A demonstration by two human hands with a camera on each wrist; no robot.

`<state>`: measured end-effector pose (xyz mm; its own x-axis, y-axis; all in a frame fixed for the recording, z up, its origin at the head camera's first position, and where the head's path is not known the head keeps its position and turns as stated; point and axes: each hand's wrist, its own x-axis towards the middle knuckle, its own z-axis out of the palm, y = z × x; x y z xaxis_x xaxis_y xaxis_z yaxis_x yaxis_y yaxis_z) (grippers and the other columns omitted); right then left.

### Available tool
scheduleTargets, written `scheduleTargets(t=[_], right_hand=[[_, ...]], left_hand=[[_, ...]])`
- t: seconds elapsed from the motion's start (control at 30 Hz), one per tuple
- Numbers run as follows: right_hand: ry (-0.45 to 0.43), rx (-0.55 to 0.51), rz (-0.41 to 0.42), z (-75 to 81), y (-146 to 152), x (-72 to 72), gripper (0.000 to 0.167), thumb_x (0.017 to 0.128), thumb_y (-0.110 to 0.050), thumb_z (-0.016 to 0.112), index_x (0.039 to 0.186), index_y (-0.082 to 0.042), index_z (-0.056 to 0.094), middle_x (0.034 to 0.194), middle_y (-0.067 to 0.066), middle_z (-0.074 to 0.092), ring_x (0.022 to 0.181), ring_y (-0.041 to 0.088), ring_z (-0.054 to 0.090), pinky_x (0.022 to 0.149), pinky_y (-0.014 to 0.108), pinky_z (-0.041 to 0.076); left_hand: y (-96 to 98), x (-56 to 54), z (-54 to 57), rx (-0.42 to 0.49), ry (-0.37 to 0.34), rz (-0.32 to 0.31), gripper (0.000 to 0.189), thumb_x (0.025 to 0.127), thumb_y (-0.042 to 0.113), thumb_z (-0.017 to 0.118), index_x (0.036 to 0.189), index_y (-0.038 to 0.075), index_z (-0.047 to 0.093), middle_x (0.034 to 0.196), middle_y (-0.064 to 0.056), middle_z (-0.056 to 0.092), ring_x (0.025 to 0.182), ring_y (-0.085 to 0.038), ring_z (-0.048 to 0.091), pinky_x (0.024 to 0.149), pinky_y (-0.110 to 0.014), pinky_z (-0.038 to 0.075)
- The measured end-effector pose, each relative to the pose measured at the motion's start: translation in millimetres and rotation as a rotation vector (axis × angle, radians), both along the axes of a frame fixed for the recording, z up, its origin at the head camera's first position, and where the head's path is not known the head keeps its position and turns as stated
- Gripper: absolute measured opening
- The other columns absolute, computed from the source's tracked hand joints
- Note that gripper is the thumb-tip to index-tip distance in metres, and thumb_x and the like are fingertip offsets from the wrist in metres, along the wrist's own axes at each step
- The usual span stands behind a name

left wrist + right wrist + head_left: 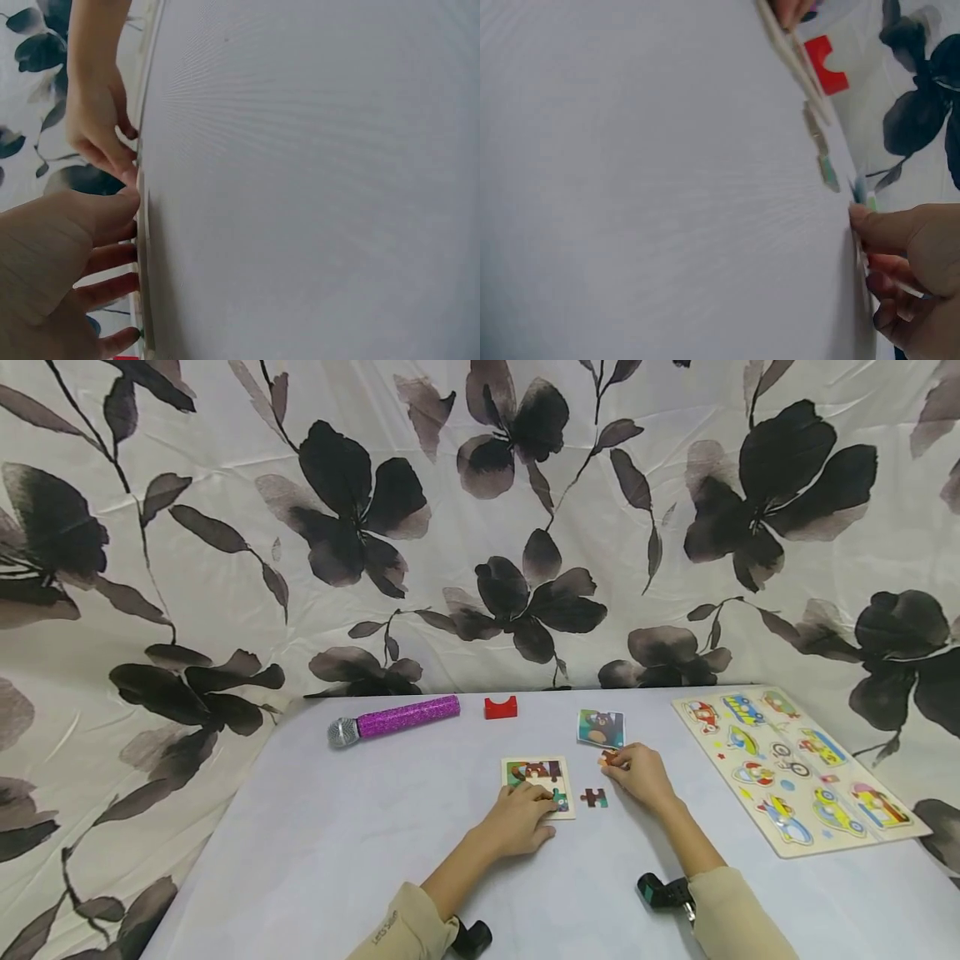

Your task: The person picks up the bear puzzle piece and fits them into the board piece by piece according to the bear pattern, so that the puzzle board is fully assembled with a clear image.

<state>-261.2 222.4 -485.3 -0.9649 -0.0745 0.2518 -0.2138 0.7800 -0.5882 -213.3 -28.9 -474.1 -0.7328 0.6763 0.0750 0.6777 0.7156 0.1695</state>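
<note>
A small puzzle board (pixel 571 806) lies on the white table, with a brown bear picture partly assembled in its frame. My left hand (pixel 519 818) rests on its lower part, fingers spread over the pieces and hiding some of them. To the right, my right hand (pixel 641 774) pinches a brown and orange puzzle piece (pixel 606 759) between thumb and fingers, just below a picture card (pixel 601 727) with a bear on it. One loose puzzle piece (pixel 594 797), brown and teal, lies flat between the board and that hand. In the right wrist view this loose piece (pixel 821 146) is seen nearly edge-on.
A purple glitter microphone (pixel 397 718) lies at the back left, with a red notched block (pixel 500 707) beside it. On the right is a large wooden board (pixel 798 768) with vehicle pictures. A flowered cloth (pixel 525 527) hangs behind the table.
</note>
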Motion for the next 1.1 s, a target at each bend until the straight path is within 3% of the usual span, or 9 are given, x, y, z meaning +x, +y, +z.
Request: scheduleTargets(t=[0.13,0.23,0.4,0.5,0.57,0.7,0.77,0.9,1.1], right_hand=[[-0.069,-0.119,-0.027,6.9,-0.5,-2.4,0.022,0.072,-0.006,0.078,0.086,0.008,0.067,0.079,0.016,0.067,0.067,0.019,0.059,0.061,0.028,0.047],[-0.162,-0.297,-0.025,11.6,0.5,-3.6,0.032,0.076,-0.002,0.074,0.103,0.012,0.063,0.081,0.016,0.066,0.065,0.013,0.058,0.056,0.022,0.047],[-0.319,-0.745,-0.044,20.4,-4.4,-5.1,0.041,0.088,-0.001,0.061,0.125,0.014,0.05,0.082,0.0,0.063,0.069,0.008,0.06,0.063,0.02,0.052],[-0.356,-1.011,-0.017,26.2,-11.0,-6.6,0.04,0.093,-0.003,0.055,0.126,0.018,0.044,0.084,-0.004,0.064,0.076,0.007,0.064,0.073,0.02,0.054],[-0.363,-1.118,0.001,29.8,-15.3,-7.2,0.034,0.095,-0.004,0.053,0.121,0.016,0.047,0.083,-0.002,0.065,0.077,0.007,0.065,0.075,0.021,0.054],[-0.354,-1.173,0.017,34.4,-22.8,-8.2,0.022,0.094,-0.006,0.054,0.113,0.006,0.055,0.084,-0.002,0.065,0.078,0.008,0.065,0.074,0.021,0.054],[-0.333,-1.149,0.036,35.0,-26.0,-8.3,0.029,0.094,-0.007,0.055,0.119,0.008,0.054,0.086,-0.005,0.064,0.079,0.007,0.064,0.074,0.021,0.054],[-0.281,-1.118,0.099,33.8,-32.6,-8.6,0.044,0.095,-0.004,0.052,0.131,0.017,0.038,0.093,-0.006,0.062,0.08,0.007,0.064,0.076,0.021,0.054],[-0.251,-1.073,0.185,29.0,-46.6,-13.1,0.039,0.096,0.001,0.046,0.13,0.02,0.039,0.103,0.003,0.056,0.084,0.007,0.063,0.078,0.025,0.054]], left_hand=[[1.3,1.8,0.7,0.0,-0.012,0.008,0.036,0.09,0.034,0.06,0.122,0.017,0.064,0.125,0.0,0.057,0.12,-0.019,0.046,0.093,-0.044,0.04],[1.7,2.2,1.6,0.001,-0.03,0.016,0.038,0.09,0.035,0.06,0.123,0.016,0.063,0.126,-0.001,0.056,0.12,-0.019,0.047,0.095,-0.044,0.04],[1.4,1.7,1.5,0.007,-0.066,0.03,0.047,0.088,0.038,0.062,0.129,0.014,0.057,0.127,-0.001,0.056,0.121,-0.019,0.048,0.101,-0.044,0.037],[1.0,1.5,2.0,0.011,-0.082,0.029,0.051,0.088,0.039,0.062,0.132,0.014,0.054,0.129,-0.001,0.055,0.122,-0.019,0.048,0.102,-0.044,0.035],[0.6,1.3,2.2,0.01,-0.087,0.021,0.052,0.087,0.039,0.063,0.132,0.014,0.054,0.129,-0.001,0.055,0.122,-0.019,0.047,0.102,-0.044,0.035],[-0.3,1.1,2.3,0.006,-0.082,0.006,0.052,0.085,0.04,0.065,0.13,0.014,0.057,0.128,-0.001,0.054,0.12,-0.018,0.047,0.1,-0.043,0.035],[-0.7,1.3,2.2,0.005,-0.079,0.004,0.053,0.085,0.041,0.065,0.13,0.014,0.058,0.127,0.0,0.054,0.12,-0.018,0.047,0.1,-0.043,0.036],[-0.9,1.5,2.1,0.002,-0.085,0.005,0.053,0.084,0.041,0.065,0.13,0.015,0.057,0.128,0.0,0.054,0.12,-0.017,0.047,0.1,-0.042,0.035],[-0.3,3.4,3.7,-0.029,-0.1,0.012,0.054,0.085,0.041,0.064,0.132,0.015,0.056,0.132,0.0,0.052,0.123,-0.018,0.045,0.102,-0.043,0.035]])
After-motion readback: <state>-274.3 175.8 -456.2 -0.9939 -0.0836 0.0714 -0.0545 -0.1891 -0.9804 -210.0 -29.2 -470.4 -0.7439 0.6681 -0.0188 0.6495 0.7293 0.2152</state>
